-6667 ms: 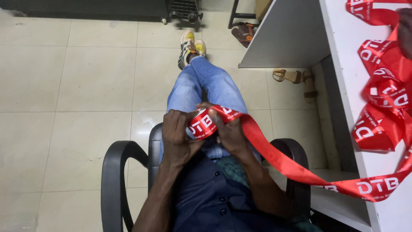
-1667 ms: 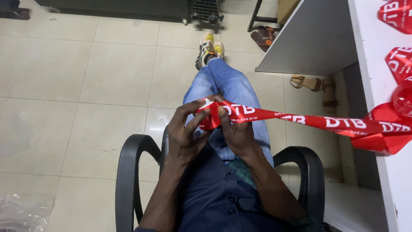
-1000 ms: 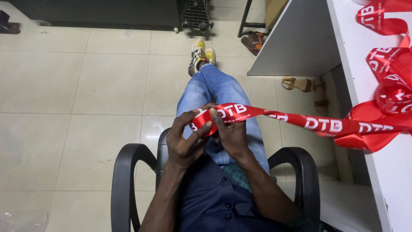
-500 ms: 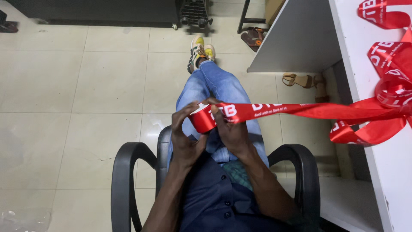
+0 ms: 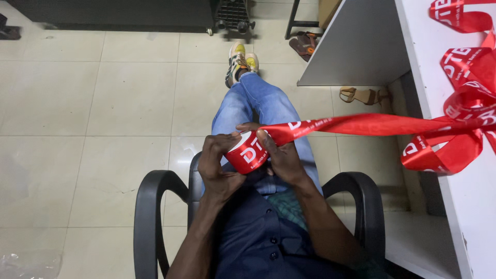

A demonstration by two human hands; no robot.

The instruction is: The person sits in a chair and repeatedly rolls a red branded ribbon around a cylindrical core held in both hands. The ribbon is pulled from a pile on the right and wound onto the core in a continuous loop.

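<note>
I sit in a black armchair and hold a small roll of red ribbon with white print over my lap. My left hand cups the roll from the left and below. My right hand grips it from the right, thumb on top. From the roll a long red ribbon strip stretches right to a loose heap of the same ribbon lying on the white desk.
My legs in blue jeans extend forward, feet in yellow and white shoes. A sandal lies under the desk, more footwear farther back. A wheeled base stands on the pale tiled floor.
The roll in my hands has grown as more ribbon was wound on. The strip to the desk is now taut and the loose heap has been pulled closer to the desk edge.
</note>
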